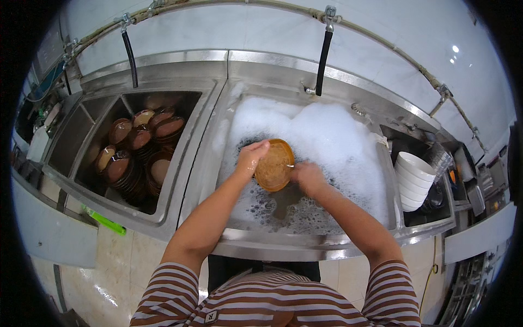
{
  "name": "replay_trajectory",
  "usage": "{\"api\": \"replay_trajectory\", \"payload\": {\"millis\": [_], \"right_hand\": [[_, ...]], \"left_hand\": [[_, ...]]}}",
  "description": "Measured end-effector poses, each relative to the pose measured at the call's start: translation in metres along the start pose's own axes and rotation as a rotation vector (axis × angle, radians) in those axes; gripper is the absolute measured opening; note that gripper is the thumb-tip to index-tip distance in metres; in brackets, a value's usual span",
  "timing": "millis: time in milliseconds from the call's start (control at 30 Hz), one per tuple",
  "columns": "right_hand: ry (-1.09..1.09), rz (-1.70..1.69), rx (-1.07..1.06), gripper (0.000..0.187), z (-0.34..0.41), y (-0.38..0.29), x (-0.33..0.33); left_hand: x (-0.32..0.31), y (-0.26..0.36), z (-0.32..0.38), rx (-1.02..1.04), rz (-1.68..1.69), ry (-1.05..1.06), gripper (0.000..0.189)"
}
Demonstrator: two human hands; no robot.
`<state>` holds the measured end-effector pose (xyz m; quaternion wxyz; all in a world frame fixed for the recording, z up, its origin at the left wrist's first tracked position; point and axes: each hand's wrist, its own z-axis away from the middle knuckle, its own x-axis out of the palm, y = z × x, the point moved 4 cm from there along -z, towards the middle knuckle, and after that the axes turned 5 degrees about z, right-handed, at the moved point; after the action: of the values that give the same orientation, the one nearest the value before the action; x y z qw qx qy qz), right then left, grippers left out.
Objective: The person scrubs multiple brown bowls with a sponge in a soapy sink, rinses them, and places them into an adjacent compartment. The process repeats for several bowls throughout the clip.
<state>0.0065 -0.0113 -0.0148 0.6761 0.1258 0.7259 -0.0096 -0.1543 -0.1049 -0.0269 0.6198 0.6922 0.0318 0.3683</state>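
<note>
A round brown dish is tilted up over the soapy water of the middle steel sink. My left hand grips its left rim, the thumb on top near the upper edge. At the dish's right edge is my right hand, blurred, its fingers bent towards the rim; whether it holds anything is unclear. White foam covers the back and right of the water, and darker water with bubbles shows below the dish.
Several stacks of brown bowls sit in the left sink basin. Stacked white bowls stand in the right basin. Black hoses hang from wall taps behind the sinks. A bright green object lies below the left sink.
</note>
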Motion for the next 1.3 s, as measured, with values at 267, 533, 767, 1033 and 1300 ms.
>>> {"api": "replay_trajectory", "payload": {"millis": [267, 533, 767, 1033, 1300], "right_hand": [[-0.358, -0.174, 0.444, 0.025, 0.026, 0.019, 0.06], [0.223, -0.884, 0.342, 0.027, 0.003, -0.011, -0.013], [0.406, -0.568, 0.105, 0.039, -0.043, -0.063, -0.035], [0.669, -1.161, 0.457, 0.027, -0.041, 0.033, 0.012], [0.685, -1.306, 0.851, 0.031, -0.065, 0.082, 0.026]], "left_hand": [[-0.015, -0.042, 0.0, -0.158, -0.356, 0.158, 0.031], [-0.026, -0.08, -0.01, -0.758, 0.459, 0.311, 0.027], [-0.013, -0.076, 0.002, -0.802, 0.603, 0.288, 0.015], [0.018, -0.1, -0.027, -0.915, 0.692, -0.029, 0.021], [0.015, -0.104, -0.017, -1.059, 0.421, -0.133, 0.034]]}}
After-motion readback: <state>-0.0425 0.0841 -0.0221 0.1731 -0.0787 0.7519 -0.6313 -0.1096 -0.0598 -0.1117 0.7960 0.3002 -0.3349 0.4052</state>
